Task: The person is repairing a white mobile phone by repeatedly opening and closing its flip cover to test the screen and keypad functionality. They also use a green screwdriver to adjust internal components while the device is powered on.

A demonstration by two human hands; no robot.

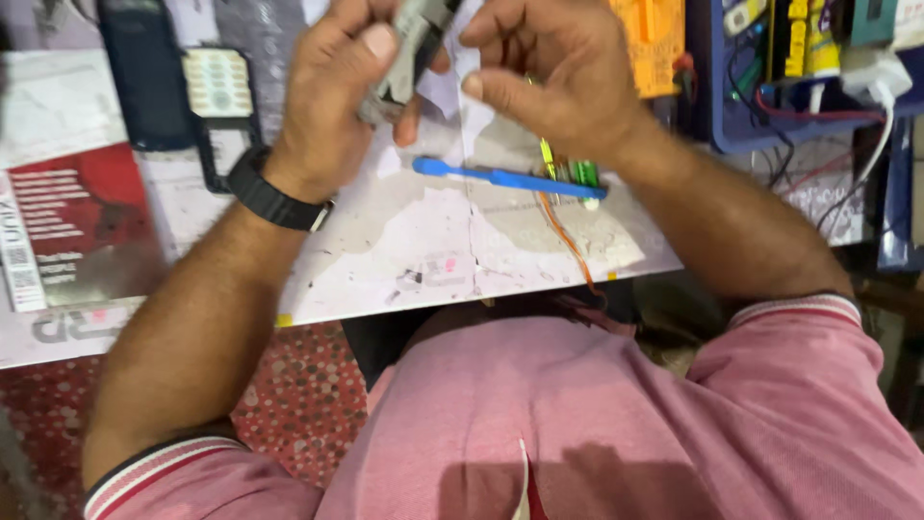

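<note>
The left hand (342, 72) is gripping a grey tool (409, 48) while the right hand (553, 72) is pinching near its tip, work seemingly midway, a blue toothbrush (505, 178) lying unused just below both.

Bright, even light from overhead; soft shadows under both forearms on the white worktop (404, 241). No hard glare. Motion blur smears the hands at the top edge. Left edge and corners soft, slightly stretched. Pink shirt (616, 424) reasonably sharp.
</note>
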